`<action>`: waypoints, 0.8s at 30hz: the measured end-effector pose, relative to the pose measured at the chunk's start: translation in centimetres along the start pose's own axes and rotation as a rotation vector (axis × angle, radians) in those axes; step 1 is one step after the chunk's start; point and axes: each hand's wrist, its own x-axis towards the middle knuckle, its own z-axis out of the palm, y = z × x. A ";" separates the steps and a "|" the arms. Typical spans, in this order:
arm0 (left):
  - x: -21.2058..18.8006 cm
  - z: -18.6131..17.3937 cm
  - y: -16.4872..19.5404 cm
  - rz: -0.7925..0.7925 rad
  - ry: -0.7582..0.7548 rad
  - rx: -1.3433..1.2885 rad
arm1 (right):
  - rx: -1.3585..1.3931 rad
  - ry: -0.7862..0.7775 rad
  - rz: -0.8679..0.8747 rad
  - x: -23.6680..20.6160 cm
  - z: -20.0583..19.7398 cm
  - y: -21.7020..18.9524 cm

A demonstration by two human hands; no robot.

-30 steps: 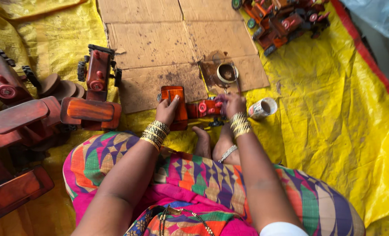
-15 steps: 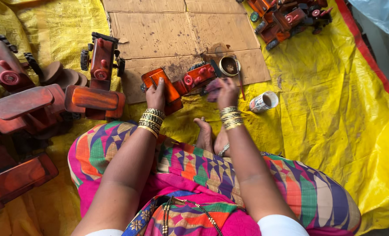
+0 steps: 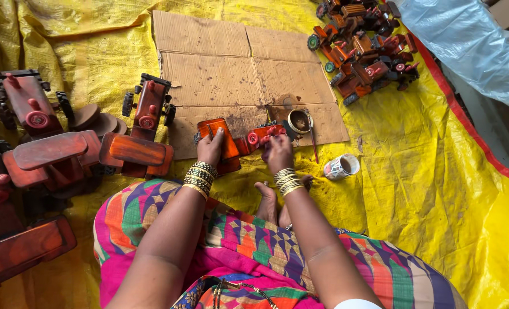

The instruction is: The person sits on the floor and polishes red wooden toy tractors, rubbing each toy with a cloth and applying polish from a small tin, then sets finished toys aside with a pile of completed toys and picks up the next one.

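Seemingly rigid and light, a red wooden toy tractor [image 3: 240,143] at the cardboard's [image 3: 231,74] near edge, gripped by left hand [image 3: 210,147] on its flat roof and right hand [image 3: 277,151] at its nose.

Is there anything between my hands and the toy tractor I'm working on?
Nothing visible. The left hand rests on the tractor and the right hand touches its front; the bowl sits just beyond.
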 end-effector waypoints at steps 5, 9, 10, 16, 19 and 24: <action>0.1 0.1 0.4 0.009 0.009 0.068 | -0.060 0.001 -0.014 -0.8 1.1 -0.9; 0.2 0.3 0.6 -0.012 -0.034 0.020 | 0.037 -0.142 0.017 0.0 -0.4 1.0; 0.1 0.2 0.5 -0.024 -0.055 0.009 | -0.003 -0.200 -0.015 0.4 -1.0 1.5; 0.5 0.0 1.1 -0.094 -0.219 -0.225 | 0.004 -0.360 -0.193 3.4 -7.8 2.5; 0.9 0.3 1.4 -0.116 -0.228 -0.194 | -0.043 -0.323 -0.317 4.4 -14.3 2.4; 0.4 0.7 1.5 0.001 -0.210 -0.078 | -0.224 -0.307 -0.334 4.7 -26.3 1.6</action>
